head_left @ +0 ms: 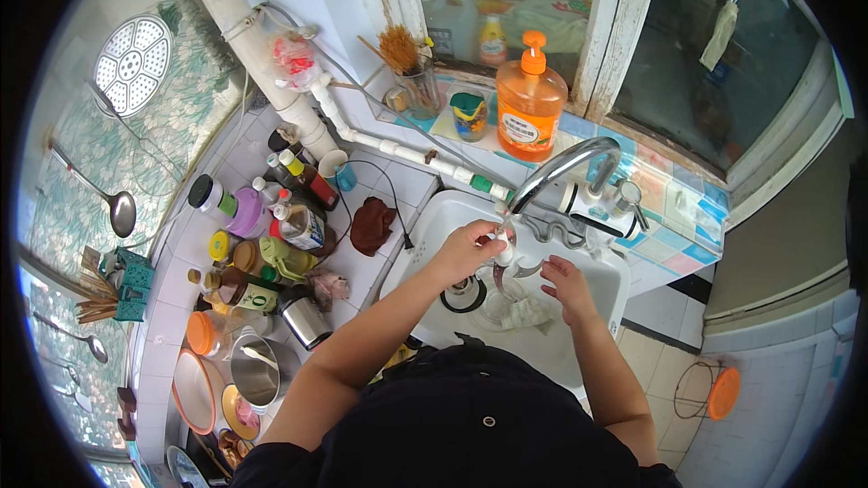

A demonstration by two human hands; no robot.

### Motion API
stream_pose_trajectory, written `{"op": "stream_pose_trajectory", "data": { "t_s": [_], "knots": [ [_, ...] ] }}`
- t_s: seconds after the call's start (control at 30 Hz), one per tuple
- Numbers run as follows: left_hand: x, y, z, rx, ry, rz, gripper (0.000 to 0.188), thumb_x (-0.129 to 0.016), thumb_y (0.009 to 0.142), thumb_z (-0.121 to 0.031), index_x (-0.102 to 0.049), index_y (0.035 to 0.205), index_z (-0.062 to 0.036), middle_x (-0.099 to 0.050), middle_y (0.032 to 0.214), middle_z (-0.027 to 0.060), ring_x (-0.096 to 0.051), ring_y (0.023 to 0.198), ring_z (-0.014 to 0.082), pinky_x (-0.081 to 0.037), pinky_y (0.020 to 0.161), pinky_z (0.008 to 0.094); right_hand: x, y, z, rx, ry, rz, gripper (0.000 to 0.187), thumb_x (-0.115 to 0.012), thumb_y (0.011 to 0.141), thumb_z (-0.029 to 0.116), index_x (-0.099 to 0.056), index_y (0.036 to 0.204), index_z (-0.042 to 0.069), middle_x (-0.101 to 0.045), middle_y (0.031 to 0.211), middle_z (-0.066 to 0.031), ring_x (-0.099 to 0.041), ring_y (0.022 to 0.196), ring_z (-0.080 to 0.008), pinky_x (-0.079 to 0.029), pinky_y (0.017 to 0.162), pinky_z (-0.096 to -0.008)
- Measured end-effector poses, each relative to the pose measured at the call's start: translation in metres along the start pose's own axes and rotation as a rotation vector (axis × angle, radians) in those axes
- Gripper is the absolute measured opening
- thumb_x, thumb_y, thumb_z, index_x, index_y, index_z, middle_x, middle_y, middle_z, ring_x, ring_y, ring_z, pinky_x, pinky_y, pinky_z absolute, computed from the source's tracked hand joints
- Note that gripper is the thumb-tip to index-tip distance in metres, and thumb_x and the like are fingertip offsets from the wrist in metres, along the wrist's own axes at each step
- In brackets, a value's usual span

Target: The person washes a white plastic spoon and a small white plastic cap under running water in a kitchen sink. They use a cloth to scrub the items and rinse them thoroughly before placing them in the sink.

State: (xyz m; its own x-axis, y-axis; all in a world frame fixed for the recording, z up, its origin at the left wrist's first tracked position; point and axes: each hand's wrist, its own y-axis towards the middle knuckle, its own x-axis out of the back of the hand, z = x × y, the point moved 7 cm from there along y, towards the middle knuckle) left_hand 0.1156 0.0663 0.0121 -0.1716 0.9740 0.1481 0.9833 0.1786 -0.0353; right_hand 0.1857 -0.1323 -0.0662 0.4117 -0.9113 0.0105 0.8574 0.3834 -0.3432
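Note:
My left hand is closed, its fingertips pinching a small white thing right below the spout of the chrome faucet. What kind of thing it is, I cannot make out. Thin, curved, brownish-grey pieces show just under it, beside my right hand. My right hand is open over the right half of the white sink, fingers apart and nothing visibly held. Down in the basin lie a black-rimmed round item and a pale crumpled piece.
An orange soap pump bottle stands on the tiled ledge behind the sink, beside a small glass. Sauce bottles, a steel pot and a dark red cloth crowd the left counter. A white pipe runs along the wall.

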Motion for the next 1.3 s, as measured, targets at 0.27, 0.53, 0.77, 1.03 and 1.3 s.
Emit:
{"op": "stream_pose_trajectory", "data": {
  "t_s": [0.27, 0.53, 0.77, 1.03, 1.3],
  "knots": [
    [-0.007, -0.011, -0.011, 0.041, 0.311, 0.011, 0.021, -0.055, 0.088, -0.013, -0.056, 0.107, -0.0039, -0.06, 0.081, 0.0064, -0.055, 0.068, 0.0114, -0.046, 0.063, 0.0264, -0.07, -0.027, 0.106, 0.618, -0.291, 0.128, 0.022, -0.064, 0.079, 0.009, -0.059, 0.099, 0.003, -0.06, 0.088, -0.0099, -0.06, 0.072, -0.0192, -0.048, 0.064, -0.0298],
    [0.02, -0.009, -0.006, -0.067, 0.401, 0.018, 0.022, -0.057, 0.086, -0.013, -0.054, 0.104, -0.0022, -0.059, 0.084, 0.0082, -0.057, 0.076, 0.016, -0.047, 0.07, 0.0301, -0.119, -0.012, 0.142, 0.808, -0.841, 0.211, 0.021, -0.066, 0.078, 0.023, -0.057, 0.079, 0.004, -0.062, 0.065, -0.0074, -0.061, 0.059, -0.0177, -0.048, 0.056, -0.0285],
    [0.036, -0.01, -0.003, 0.032, 0.159, 0.069, 0.026, -0.057, 0.087, -0.015, -0.056, 0.109, -0.0026, -0.061, 0.099, 0.0066, -0.056, 0.088, 0.0143, -0.046, 0.077, 0.0283, -0.131, 0.01, 0.133, 0.563, -0.555, 0.384, 0.023, -0.067, 0.08, 0.026, -0.055, 0.078, 0.006, -0.057, 0.064, -0.0046, -0.054, 0.058, -0.0146, -0.045, 0.054, -0.0284],
    [0.027, -0.008, -0.017, -0.012, 0.225, 0.003, 0.023, -0.061, 0.085, -0.016, -0.061, 0.101, 0.0006, -0.064, 0.086, 0.006, -0.057, 0.078, 0.0114, -0.046, 0.072, 0.0261, -0.113, 0.01, 0.133, 0.563, -0.5, 0.443, 0.017, -0.063, 0.083, 0.017, -0.061, 0.092, 0.003, -0.06, 0.071, -0.0056, -0.055, 0.064, -0.0129, -0.045, 0.06, -0.0275],
    [0.028, 0.008, 0.004, 0.001, 0.032, -0.081, 0.026, -0.066, 0.081, -0.02, -0.061, 0.093, 0.0025, -0.064, 0.08, 0.0088, -0.058, 0.072, 0.013, -0.046, 0.067, 0.0275, -0.098, 0.009, 0.127, 0.484, -0.429, 0.466, 0.016, -0.057, 0.087, 0.009, -0.063, 0.099, 0.001, -0.06, 0.078, -0.0011, -0.052, 0.07, -0.0069, -0.045, 0.065, -0.0243]
  ]
}}
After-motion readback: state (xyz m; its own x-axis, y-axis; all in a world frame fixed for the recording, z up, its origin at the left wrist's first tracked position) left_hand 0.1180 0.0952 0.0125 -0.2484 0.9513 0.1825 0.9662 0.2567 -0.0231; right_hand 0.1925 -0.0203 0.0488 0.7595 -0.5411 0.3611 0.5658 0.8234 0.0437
